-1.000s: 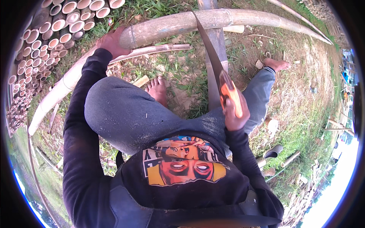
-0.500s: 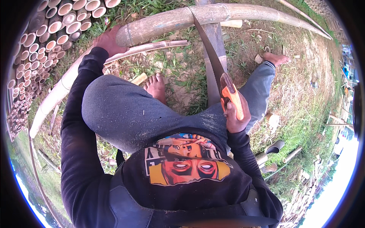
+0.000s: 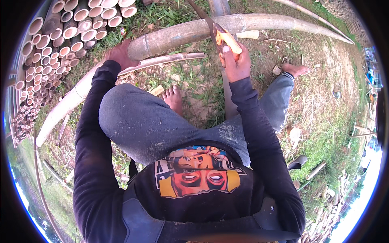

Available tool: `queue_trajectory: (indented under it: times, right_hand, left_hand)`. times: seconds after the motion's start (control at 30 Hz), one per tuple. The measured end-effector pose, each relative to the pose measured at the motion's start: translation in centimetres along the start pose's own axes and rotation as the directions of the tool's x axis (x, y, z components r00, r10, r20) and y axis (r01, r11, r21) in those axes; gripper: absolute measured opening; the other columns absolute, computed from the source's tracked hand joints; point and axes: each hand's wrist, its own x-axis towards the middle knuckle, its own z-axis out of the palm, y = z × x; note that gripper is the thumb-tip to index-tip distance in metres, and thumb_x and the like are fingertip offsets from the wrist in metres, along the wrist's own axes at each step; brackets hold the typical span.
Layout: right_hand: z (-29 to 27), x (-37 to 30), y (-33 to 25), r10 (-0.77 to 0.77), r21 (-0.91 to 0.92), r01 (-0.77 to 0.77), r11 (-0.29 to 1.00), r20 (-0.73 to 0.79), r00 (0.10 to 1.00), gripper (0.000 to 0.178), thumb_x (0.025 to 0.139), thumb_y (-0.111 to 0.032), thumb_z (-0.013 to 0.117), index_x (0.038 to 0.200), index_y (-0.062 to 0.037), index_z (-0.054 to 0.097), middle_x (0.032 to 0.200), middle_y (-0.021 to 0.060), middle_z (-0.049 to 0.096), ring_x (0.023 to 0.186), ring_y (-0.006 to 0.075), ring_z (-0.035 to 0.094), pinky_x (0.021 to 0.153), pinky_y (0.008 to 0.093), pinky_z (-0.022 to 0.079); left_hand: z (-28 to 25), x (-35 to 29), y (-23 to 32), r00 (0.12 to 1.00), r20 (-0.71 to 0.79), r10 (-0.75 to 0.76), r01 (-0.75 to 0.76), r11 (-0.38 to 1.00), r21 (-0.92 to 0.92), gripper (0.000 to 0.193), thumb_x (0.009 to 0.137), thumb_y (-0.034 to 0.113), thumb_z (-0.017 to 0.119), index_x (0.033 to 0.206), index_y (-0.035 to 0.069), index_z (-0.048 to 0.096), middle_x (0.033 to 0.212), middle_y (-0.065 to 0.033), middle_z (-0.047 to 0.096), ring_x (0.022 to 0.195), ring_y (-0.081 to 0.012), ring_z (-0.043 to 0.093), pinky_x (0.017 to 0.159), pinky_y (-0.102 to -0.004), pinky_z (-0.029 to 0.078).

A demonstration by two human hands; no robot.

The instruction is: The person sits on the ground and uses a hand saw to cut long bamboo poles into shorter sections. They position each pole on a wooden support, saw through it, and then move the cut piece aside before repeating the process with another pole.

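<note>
A thick bamboo pole [image 3: 174,37] lies crosswise over a grey wooden beam [image 3: 228,91]. At the pole's left end, my left hand [image 3: 120,56] is closed around the end; some of its fingers are hidden. My right hand [image 3: 237,65] grips the orange handle of a handsaw [image 3: 230,42]. The saw's blade crosses the top of the pole near the beam and points away toward the upper edge. Whether its teeth are in a cut cannot be made out.
Stacked bamboo poles [image 3: 65,52] show their cut ends at the far left. A long pale pole [image 3: 67,107] slants beneath my left arm, and a split bamboo strip [image 3: 166,59] lies below the thick pole. My bare feet [image 3: 173,98] rest on grassy dirt.
My right hand has pushed the saw forward and away, bringing its handle from near my lap up to the pole. My left hand stays at the pole's end.
</note>
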Motion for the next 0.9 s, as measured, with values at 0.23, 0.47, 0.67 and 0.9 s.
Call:
queue_trajectory:
  times: [0.23,0.47,0.67,0.9]
  right_hand:
    - [-4.5,-6.7,-9.3,0.15,-0.288,-0.18,0.94,-0.124,0.981,0.031,0.101,-0.023,0.074,0.116,0.0034,0.069,0.085,0.0062,0.073,0.069,0.0097,0.064,0.063,0.0275,0.052]
    - [-6.5,-8.0,-7.3,0.101,-0.171,-0.112,0.979,-0.071,0.992,0.031,0.103,-0.02,0.073,0.119,0.0053,0.069,0.093,0.0058,0.073,0.073,0.0083,0.065,0.064,0.0263,0.053]
    - [1.2,5.1,-1.1,-0.096,-0.327,0.099,0.94,0.025,0.995,0.043,0.098,-0.032,0.078,0.115,0.0067,0.07,0.084,0.0084,0.073,0.071,0.0117,0.066,0.066,0.0327,0.054]
    - [-9.6,-13.6,-11.3,0.167,-0.344,-0.184,0.921,-0.078,0.983,0.03,0.103,-0.019,0.072,0.12,0.0052,0.065,0.087,0.0057,0.071,0.058,0.0038,0.057,0.053,0.0208,0.046]
  left_hand:
    - [-0.4,-0.6,0.7,0.999,-0.034,-0.006,0.007,0.999,0.034,0.103,0.065,0.051,0.091,0.153,0.017,0.049,0.135,-0.0193,0.069,0.124,-0.0392,0.068,0.107,-0.0504,0.054]
    - [0.7,-0.2,0.1,0.997,-0.078,0.008,-0.008,1.0,-0.01,0.095,0.065,0.046,0.088,0.149,0.021,0.052,0.13,-0.0198,0.071,0.119,-0.0403,0.07,0.105,-0.0507,0.054]
    - [-0.3,-0.9,0.4,1.0,-0.017,-0.016,0.015,1.0,-0.022,0.102,0.066,0.05,0.089,0.155,0.019,0.049,0.136,-0.0179,0.068,0.124,-0.0378,0.068,0.107,-0.0506,0.053]
    - [0.6,-0.4,0.1,0.996,-0.092,0.012,-0.016,0.999,-0.039,0.096,0.065,0.044,0.088,0.15,0.022,0.052,0.131,-0.0191,0.07,0.12,-0.0396,0.069,0.106,-0.0494,0.054]
